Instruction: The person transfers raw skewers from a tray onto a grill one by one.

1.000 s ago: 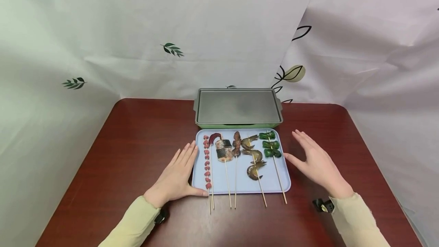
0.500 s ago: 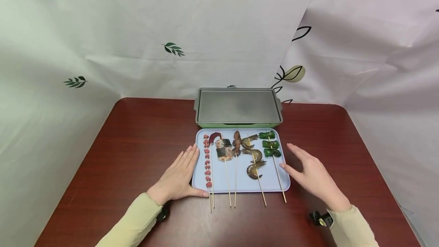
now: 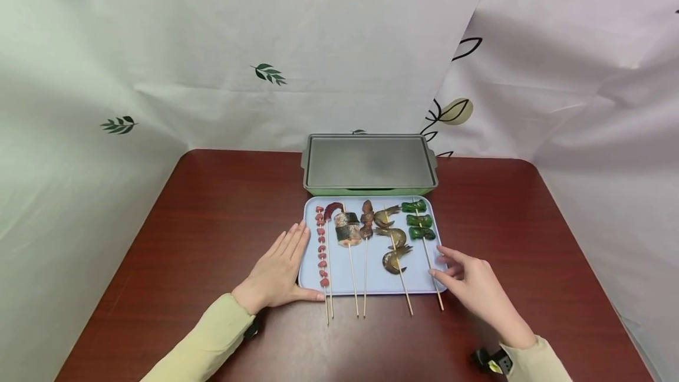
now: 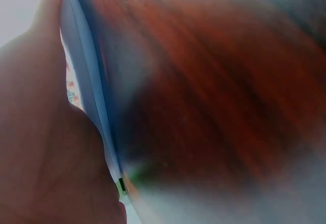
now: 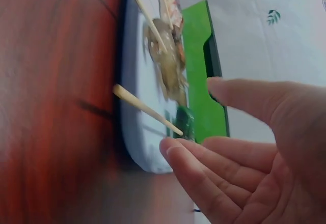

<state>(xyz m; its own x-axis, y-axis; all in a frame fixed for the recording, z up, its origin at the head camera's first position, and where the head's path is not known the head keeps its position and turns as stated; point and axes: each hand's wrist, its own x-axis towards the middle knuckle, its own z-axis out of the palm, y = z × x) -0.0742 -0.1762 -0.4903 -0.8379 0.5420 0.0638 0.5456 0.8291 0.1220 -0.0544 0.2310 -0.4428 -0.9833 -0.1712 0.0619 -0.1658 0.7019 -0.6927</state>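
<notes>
My left hand [image 3: 276,270] lies with straight fingers along the left rim of a pale blue tray [image 3: 379,279], its thumb at the near left corner. At the tray's right side my right hand [image 3: 472,282] hovers, fingers slightly bent and thumb apart from them. Its fingertips are close to the stick of a green pepper skewer [image 3: 421,221]; the right wrist view shows that pepper skewer's stick [image 5: 147,109] just beyond the fingers, not gripped. Beside it lies a shrimp skewer [image 3: 394,261]. In the left wrist view the left hand [image 4: 46,127] presses against the tray's edge.
More skewers fill the tray's left half: small red pieces [image 3: 322,256], a dark red tentacle [image 3: 332,210], fish chunks [image 3: 348,233] and brown meat [image 3: 366,217]. Behind the tray stands a grey-topped green griddle [image 3: 371,161]. Stick ends overhang the near rim, above the brown table [image 3: 212,223].
My right hand has come down and leftward toward the tray's near right corner, its fingers bending toward the pepper skewer's stick. The left hand stays at the left rim.
</notes>
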